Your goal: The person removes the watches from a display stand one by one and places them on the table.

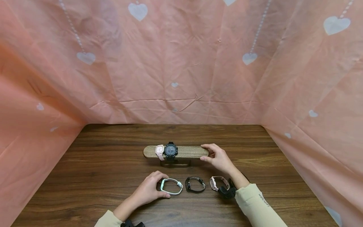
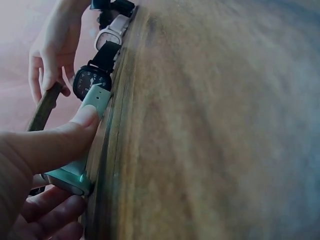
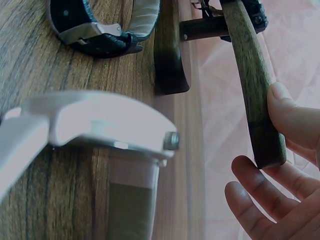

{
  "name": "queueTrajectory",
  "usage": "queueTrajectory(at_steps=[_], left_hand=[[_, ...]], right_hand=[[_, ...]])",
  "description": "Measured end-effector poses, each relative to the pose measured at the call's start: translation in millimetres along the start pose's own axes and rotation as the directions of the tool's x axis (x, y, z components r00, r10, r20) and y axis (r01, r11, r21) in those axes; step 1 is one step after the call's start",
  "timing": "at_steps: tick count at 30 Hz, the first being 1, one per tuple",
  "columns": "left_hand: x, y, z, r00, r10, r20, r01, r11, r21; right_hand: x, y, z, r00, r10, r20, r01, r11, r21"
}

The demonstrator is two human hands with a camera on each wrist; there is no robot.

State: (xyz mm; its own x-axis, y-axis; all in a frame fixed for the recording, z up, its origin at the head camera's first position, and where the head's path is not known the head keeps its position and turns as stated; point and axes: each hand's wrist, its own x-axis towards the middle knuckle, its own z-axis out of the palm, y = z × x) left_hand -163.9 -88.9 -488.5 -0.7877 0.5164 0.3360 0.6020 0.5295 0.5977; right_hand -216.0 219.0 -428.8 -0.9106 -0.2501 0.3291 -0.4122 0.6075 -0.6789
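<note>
A wooden watch stand [image 1: 189,152] with a bar on a low base stands mid-table. Its right end is held by my right hand [image 1: 219,160], thumb on one side and fingers on the other in the right wrist view. Around the bar's left part are a pale pink watch [image 1: 159,149] and a chunky black watch [image 1: 170,150]. Nearer to me, my left hand [image 1: 148,189] holds a mint-green watch [image 1: 162,185] that rests on the table, its strap closed in a loop. The thumb lies on the strap [image 2: 99,97] in the left wrist view.
To the right of the mint watch stand a black watch [image 1: 188,185] and a pink watch [image 1: 212,183], looped and in a row. The pink one is close to the right wrist's black camera [image 1: 227,192]. Pink curtains [image 1: 181,63] with white hearts surround the wooden table [image 1: 113,151].
</note>
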Motion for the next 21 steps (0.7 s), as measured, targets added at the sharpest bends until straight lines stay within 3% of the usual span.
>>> queueTrajectory(at_steps=[8, 21], left_hand=[[0.2, 0.3, -1.2, 1.0, 0.001, 0.003, -0.001, 1.0, -0.011], [0.4, -2.9, -8.7, 0.999, -0.044, -0.003, 0.044, 0.989, -0.144]], right_hand=[[0.4, -0.3, -0.6, 1.0, 0.006, 0.002, -0.006, 1.0, 0.0], [-0.3, -1.1, -0.7, 1.0, 0.013, 0.013, -0.013, 1.0, 0.001]])
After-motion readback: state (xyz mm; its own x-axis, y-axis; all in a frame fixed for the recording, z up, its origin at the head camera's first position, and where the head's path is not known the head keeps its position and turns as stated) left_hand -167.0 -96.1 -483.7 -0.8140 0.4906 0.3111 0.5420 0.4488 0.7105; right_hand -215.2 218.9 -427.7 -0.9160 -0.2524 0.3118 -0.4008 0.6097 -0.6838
